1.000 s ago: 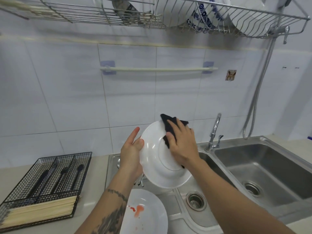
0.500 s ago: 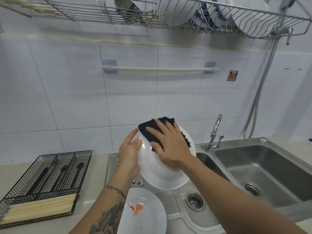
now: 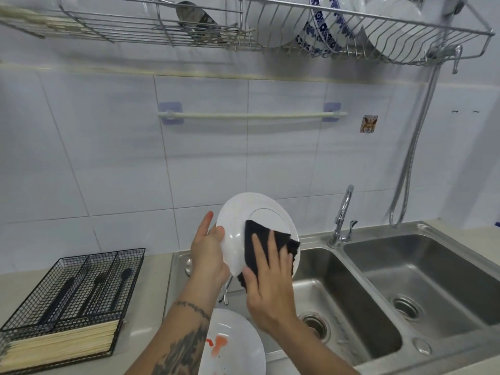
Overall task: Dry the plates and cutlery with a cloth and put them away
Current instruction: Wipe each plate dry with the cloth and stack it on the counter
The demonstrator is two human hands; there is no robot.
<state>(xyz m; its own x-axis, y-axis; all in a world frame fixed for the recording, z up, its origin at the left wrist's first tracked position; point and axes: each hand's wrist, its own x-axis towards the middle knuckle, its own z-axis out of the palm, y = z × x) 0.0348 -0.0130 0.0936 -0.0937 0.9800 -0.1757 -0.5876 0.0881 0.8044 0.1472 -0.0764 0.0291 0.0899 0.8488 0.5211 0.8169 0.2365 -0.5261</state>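
A round white ceramic plate point(image 3: 243, 220) is held tilted on edge above the left basin of the stainless-steel double sink point(image 3: 378, 269), its underside with the raised foot ring turned toward the camera. The surface looks glossy and plain, with no pattern. The left hand point(image 3: 207, 255) grips the plate's left rim, thumb curled over the near face and fingers behind it. The right hand point(image 3: 266, 282) has its fingers spread flat, pressing a dark, nearly black cloth point(image 3: 263, 246) against the lower right part of the plate; the cloth is bunched and folded, and its edge hangs past the plate's rim on the right.

Below the hands, at the bottom of the view, a second white plate point(image 3: 238, 345) lies flat with orange-red smears on it. A few metal cutlery pieces point(image 3: 226, 290) show just under the left wrist, partly hidden.

On the pale counter point(image 3: 151, 307) to the left stands a black wire-mesh cutlery tray point(image 3: 81, 282) holding dark-handled utensils in its compartments and a row of pale wooden chopsticks point(image 3: 59, 345) along its front. A chrome tap point(image 3: 342, 215) rises behind the sink. Overhead, a wall-mounted steel wire rack point(image 3: 297, 31) holds upright white plates and a blue-patterned plate point(image 3: 324, 31).
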